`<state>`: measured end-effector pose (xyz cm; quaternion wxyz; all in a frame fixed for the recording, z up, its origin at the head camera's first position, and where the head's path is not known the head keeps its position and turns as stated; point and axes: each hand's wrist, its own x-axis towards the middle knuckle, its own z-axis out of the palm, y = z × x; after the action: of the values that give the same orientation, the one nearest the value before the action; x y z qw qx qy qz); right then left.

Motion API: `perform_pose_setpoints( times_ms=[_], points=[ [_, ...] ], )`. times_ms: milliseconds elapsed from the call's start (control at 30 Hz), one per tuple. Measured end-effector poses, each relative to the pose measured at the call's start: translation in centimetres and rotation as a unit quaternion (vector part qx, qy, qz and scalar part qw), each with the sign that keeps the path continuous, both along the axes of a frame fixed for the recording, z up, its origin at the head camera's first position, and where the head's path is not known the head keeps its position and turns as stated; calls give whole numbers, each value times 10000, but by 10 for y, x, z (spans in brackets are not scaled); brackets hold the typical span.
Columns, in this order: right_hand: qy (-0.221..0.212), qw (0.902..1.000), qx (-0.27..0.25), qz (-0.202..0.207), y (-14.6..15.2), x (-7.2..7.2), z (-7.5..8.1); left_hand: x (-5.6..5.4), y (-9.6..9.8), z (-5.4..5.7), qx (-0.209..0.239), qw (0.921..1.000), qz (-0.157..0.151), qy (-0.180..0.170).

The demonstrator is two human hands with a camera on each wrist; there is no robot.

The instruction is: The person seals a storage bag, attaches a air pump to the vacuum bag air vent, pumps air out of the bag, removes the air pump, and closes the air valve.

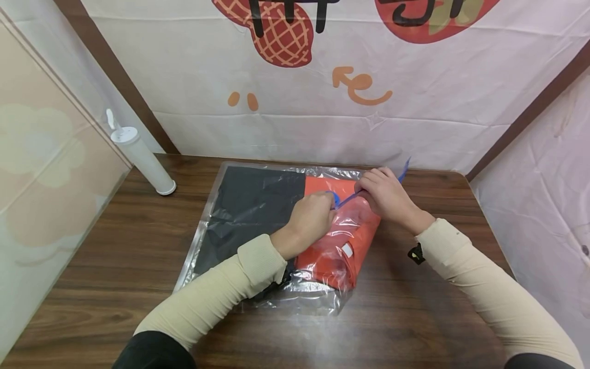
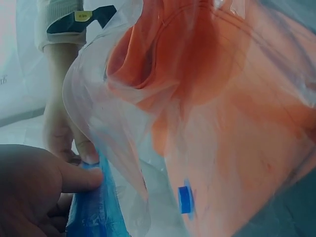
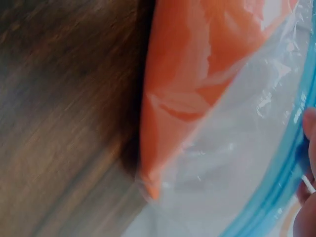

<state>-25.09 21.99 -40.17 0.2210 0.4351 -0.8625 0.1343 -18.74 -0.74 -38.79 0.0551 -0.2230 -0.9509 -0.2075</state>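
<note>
One bag [image 1: 318,302], perhaps two garments [image 1: 258,200].

A clear plastic bag [image 1: 318,303] lay on the brown wooden table [image 1: 110,246], holding dark cloth [image 1: 258,195] on its left and folded orange cloth [image 1: 369,233] on its right. Its blue strip [image 2: 98,210] was pulled taut at a slant, and a blue cap [image 2: 185,199] stood out from the film.

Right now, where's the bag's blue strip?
In the head view, the blue strip is right of center, pinched by the left hand and right hand, above the orange cloth inside the clear bag.
</note>
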Motion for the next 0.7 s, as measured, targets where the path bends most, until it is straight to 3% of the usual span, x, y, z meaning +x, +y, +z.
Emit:
perform_pose_setpoints(
  times_ms=[300,700],
  points=[
    [-660,9977,-5,-147,15,-4,13,0,-3,0,-68,10000,33,40],
    [-235,9995,-73,-197,11,-1,6,4,0,3,39,10000,23,32]
  ],
)
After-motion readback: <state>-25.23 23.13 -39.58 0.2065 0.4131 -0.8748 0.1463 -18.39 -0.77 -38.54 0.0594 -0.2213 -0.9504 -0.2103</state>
